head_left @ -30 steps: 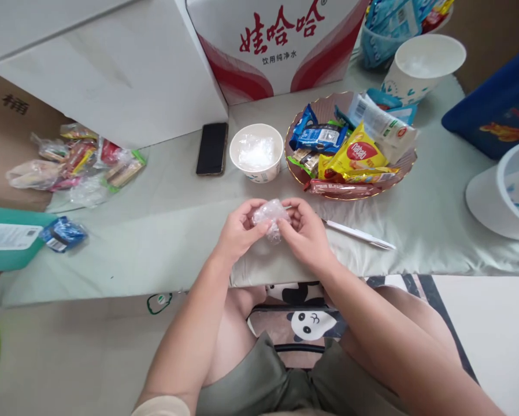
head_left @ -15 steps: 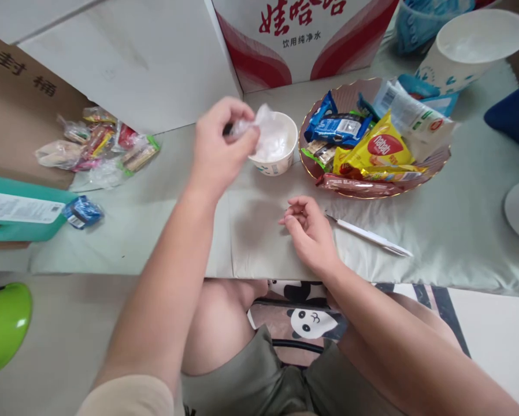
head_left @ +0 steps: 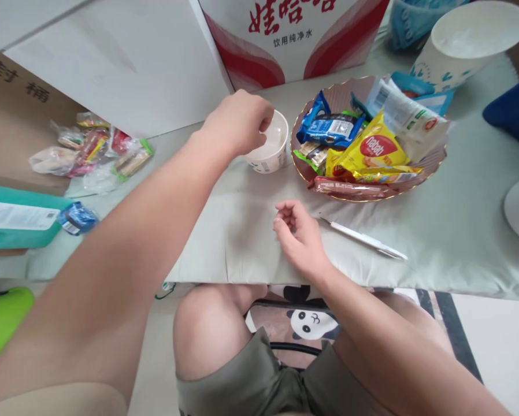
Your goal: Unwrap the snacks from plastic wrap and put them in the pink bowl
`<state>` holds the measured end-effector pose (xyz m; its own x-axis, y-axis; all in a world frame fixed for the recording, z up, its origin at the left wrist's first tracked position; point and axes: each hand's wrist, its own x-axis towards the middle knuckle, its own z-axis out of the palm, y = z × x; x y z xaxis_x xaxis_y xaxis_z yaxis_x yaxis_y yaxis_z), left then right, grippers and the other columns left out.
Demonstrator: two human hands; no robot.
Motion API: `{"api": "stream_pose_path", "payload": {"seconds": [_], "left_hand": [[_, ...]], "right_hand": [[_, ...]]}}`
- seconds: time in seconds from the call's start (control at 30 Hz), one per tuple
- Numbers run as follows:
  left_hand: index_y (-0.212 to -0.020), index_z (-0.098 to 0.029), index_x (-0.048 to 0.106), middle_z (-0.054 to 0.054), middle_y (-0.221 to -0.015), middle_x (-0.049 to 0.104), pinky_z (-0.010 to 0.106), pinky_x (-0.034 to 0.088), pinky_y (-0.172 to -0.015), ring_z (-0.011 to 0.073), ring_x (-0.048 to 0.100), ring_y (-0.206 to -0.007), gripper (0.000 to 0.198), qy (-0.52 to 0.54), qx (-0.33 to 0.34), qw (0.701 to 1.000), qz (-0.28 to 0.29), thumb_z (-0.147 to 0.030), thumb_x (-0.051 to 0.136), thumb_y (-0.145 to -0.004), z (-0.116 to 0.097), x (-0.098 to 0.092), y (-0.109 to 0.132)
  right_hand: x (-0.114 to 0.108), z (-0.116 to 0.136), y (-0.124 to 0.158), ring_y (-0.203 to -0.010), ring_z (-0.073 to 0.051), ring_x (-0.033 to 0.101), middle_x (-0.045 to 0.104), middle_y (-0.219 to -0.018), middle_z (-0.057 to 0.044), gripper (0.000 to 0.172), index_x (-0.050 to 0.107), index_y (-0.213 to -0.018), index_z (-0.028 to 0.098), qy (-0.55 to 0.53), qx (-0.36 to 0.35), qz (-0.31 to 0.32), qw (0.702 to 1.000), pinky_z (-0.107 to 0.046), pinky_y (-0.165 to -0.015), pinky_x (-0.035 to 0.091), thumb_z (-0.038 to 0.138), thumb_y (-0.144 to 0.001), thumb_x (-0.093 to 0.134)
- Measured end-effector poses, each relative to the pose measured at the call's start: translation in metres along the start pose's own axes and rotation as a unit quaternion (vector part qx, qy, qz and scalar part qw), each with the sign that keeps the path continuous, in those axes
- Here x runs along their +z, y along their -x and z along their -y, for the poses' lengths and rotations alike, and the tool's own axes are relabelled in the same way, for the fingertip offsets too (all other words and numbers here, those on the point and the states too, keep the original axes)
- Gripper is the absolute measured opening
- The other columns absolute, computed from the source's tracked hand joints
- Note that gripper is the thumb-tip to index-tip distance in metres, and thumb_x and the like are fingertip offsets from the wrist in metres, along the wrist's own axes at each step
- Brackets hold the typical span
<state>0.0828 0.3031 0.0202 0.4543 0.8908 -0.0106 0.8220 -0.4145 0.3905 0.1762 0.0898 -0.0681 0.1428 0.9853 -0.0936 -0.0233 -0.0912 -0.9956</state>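
Over the left part of a white paper cup (head_left: 266, 164) is my left hand (head_left: 242, 121), its fingers curled downward at the rim. The back of the hand hides the fingertips, so I cannot make out what, if anything, they hold. My right hand (head_left: 303, 234) rests on the cloth in front of the cup, loosely curled and holding nothing, with a gap between thumb and fingers. Close by on its right lies a white pen (head_left: 366, 238). A pinkish, gold-rimmed bowl (head_left: 437, 167) holds several wrapped snacks, among them a yellow packet (head_left: 378, 144).
At the left lies a pile of snack wrappers (head_left: 92, 150), with a blue wrapper (head_left: 77, 218) nearer me. Behind the cup stands a red-and-white carton (head_left: 294, 52). A larger paper cup (head_left: 463, 49) is at the back right. The cloth-covered table's front edge (head_left: 242, 281) runs above my knees.
My left hand has moved right and over the cup. The clear plastic wrapper it held is out of sight. My right hand stays nearly in place, and the view has shifted slightly.
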Motion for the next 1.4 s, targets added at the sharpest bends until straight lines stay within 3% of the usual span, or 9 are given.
{"api": "stream_pose_path", "payload": {"seconds": [0.3, 0.43, 0.57, 0.7, 0.8, 0.9, 1.07, 1.17, 1.4], "left_hand": [[-0.038, -0.025, 0.052, 0.002, -0.047, 0.037, 0.054, 0.024, -0.123, 0.0377, 0.056, -0.12, 0.05, -0.022, -0.088, 0.983, 0.158, 0.022, 0.058, -0.054, -0.019, 0.008, -0.011], [-0.044, -0.025, 0.06, 0.0, -0.049, 0.046, 0.056, 0.019, -0.128, 0.0326, 0.056, -0.12, 0.049, -0.021, -0.122, 0.975, 0.186, 0.023, 0.057, -0.056, -0.03, 0.008, -0.016], [-0.066, -0.021, 0.075, 0.006, -0.099, 0.078, 0.057, 0.028, -0.125, 0.0344, 0.057, -0.129, 0.036, -0.143, -0.114, 0.961, 0.208, 0.014, 0.066, -0.066, -0.036, 0.015, -0.022], [-0.102, -0.014, 0.08, 0.011, -0.134, 0.073, 0.05, 0.036, -0.122, 0.0306, 0.059, -0.131, 0.041, -0.226, -0.087, 0.944, 0.225, 0.008, 0.069, -0.069, -0.04, 0.021, -0.027], [-0.101, -0.002, 0.079, 0.021, -0.124, 0.075, 0.066, 0.041, -0.111, 0.0408, 0.063, -0.122, 0.036, -0.231, -0.106, 0.939, 0.233, 0.004, 0.07, -0.066, -0.04, 0.013, -0.034], [-0.095, -0.008, 0.082, 0.008, -0.095, 0.078, 0.064, 0.044, -0.108, 0.0355, 0.067, -0.112, 0.032, -0.191, -0.095, 0.949, 0.233, 0.002, 0.066, -0.07, -0.039, -0.008, -0.037], [-0.102, -0.014, 0.075, 0.0, -0.094, 0.069, 0.036, 0.052, -0.095, 0.0174, 0.066, -0.101, 0.048, -0.045, -0.031, 0.998, -0.026, 0.004, 0.039, -0.077, -0.033, -0.037, 0.008], [-0.073, -0.021, 0.066, 0.0, -0.073, 0.068, 0.03, 0.044, -0.059, 0.0133, 0.061, -0.067, 0.027, 0.322, 0.012, 0.906, -0.275, 0.0, 0.05, -0.069, -0.02, -0.026, 0.072], [-0.085, -0.027, 0.071, 0.003, -0.112, 0.077, 0.033, 0.055, -0.087, 0.0215, 0.066, -0.118, 0.027, 0.458, -0.226, 0.783, -0.356, -0.036, 0.047, -0.091, 0.037, 0.047, 0.193]], "right_hand": [[0.0, 0.003, 0.001, -0.069, -0.014, 0.059, 0.064, -0.081, 0.0, 0.02, 0.057, -0.101, 0.024, 0.018, -0.005, 0.005, 1.0, -0.03, -0.065, 0.048, 0.032, -0.083, 0.055], [0.001, 0.002, 0.0, -0.069, -0.014, 0.058, 0.064, -0.081, 0.0, 0.019, 0.057, -0.101, 0.024, 0.03, -0.011, 0.011, 0.999, -0.029, -0.065, 0.048, 0.032, -0.084, 0.055], [0.002, 0.001, -0.002, -0.066, -0.013, 0.057, 0.063, -0.08, 0.001, 0.019, 0.056, -0.102, 0.023, 0.036, -0.014, 0.012, 0.999, -0.029, -0.063, 0.046, 0.033, -0.085, 0.053], [0.0, -0.002, -0.004, -0.065, -0.014, 0.056, 0.062, -0.079, 0.002, 0.019, 0.055, -0.1, 0.023, 0.038, -0.043, 0.03, 0.998, -0.029, -0.064, 0.045, 0.031, -0.083, 0.052], [-0.002, -0.004, -0.004, -0.066, -0.014, 0.055, 0.061, -0.078, 0.002, 0.017, 0.054, -0.099, 0.024, 0.051, -0.065, 0.045, 0.996, -0.03, -0.065, 0.044, 0.03, -0.083, 0.051], [-0.004, -0.004, -0.002, -0.067, -0.014, 0.055, 0.062, -0.078, 0.002, 0.016, 0.053, -0.098, 0.024, 0.062, -0.07, 0.049, 0.994, -0.03, -0.067, 0.044, 0.03, -0.084, 0.05], [-0.005, -0.003, 0.002, -0.068, -0.014, 0.054, 0.063, -0.084, 0.001, 0.015, 0.056, -0.098, 0.023, 0.083, -0.085, 0.079, 0.99, -0.031, -0.07, 0.044, 0.033, -0.087, 0.053], [-0.004, -0.004, 0.003, -0.067, -0.014, 0.054, 0.064, -0.083, 0.0, 0.013, 0.058, -0.095, 0.023, 0.117, -0.101, 0.08, 0.985, -0.031, -0.071, 0.046, 0.032, -0.086, 0.053], [-0.008, -0.009, 0.012, -0.069, -0.017, 0.058, 0.067, -0.083, -0.003, 0.012, 0.062, -0.097, 0.023, 0.27, -0.187, 0.076, 0.942, -0.033, -0.069, 0.048, 0.023, -0.087, 0.055]]}}
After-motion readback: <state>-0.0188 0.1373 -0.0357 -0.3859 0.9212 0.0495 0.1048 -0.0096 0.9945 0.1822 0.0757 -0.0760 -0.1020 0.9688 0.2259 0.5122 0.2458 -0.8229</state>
